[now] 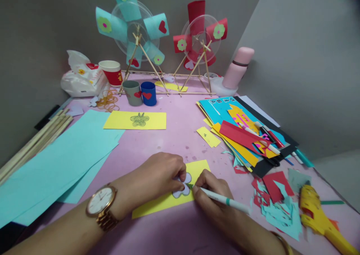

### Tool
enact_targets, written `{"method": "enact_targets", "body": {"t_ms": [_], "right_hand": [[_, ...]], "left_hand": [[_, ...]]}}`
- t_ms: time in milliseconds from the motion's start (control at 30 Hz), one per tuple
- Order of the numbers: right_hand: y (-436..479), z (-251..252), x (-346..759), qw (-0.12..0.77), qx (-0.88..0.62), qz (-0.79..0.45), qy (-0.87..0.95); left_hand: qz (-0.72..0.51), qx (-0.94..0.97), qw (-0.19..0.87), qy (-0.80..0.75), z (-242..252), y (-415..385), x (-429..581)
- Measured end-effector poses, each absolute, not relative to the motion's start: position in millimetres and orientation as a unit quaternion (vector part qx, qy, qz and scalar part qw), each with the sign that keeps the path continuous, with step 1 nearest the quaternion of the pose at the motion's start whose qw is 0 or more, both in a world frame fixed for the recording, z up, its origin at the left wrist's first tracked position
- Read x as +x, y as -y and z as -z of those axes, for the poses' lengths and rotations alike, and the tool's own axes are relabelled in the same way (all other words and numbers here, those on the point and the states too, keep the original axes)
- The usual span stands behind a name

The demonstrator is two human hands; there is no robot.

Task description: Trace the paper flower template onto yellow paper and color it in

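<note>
My left hand (pixel 157 174) presses its fingertips on a small pale flower-shaped template (pixel 182 187) that lies on a yellow paper sheet (pixel 165 200) on the pink table. A gold watch sits on that wrist. My right hand (pixel 210 195) is closed around a white and teal marker pen (pixel 225 200), whose green tip touches the right edge of the flower template.
Large blue paper sheets (pixel 64 153) lie left, wooden sticks (pixel 33 142) beside them. Another yellow sheet with a drawn flower (pixel 135 120) lies ahead. A stack of coloured paper and pens (pixel 244 135) is right, paper scraps (pixel 278 206) and a yellow glue gun (pixel 317 217) nearer. Two paper pinwheels, cups and a pink bottle (pixel 237 69) stand behind.
</note>
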State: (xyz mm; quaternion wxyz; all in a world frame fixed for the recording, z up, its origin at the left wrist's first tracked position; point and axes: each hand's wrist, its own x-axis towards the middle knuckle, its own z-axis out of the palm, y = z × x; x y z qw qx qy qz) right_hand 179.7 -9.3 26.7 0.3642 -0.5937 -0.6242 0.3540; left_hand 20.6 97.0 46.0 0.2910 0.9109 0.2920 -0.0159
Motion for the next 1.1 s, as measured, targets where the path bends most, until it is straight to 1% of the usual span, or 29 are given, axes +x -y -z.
{"method": "enact_targets", "body": {"t_ms": [933, 1000, 1100], "right_hand": [[9, -20, 181, 0.385, -0.591, -0.355, 0.614], [10, -15, 182, 0.402, -0.590, -0.370, 0.594], [12, -8, 184, 0.468, -0.581, -0.413, 0.522]], "left_hand": [[0.011, 0.908, 0.294, -0.299, -47, -97, 23], [0.008, 0.908, 0.294, -0.299, -45, -98, 22], [0.000, 0.907, 0.298, -0.297, -43, -97, 21]]}}
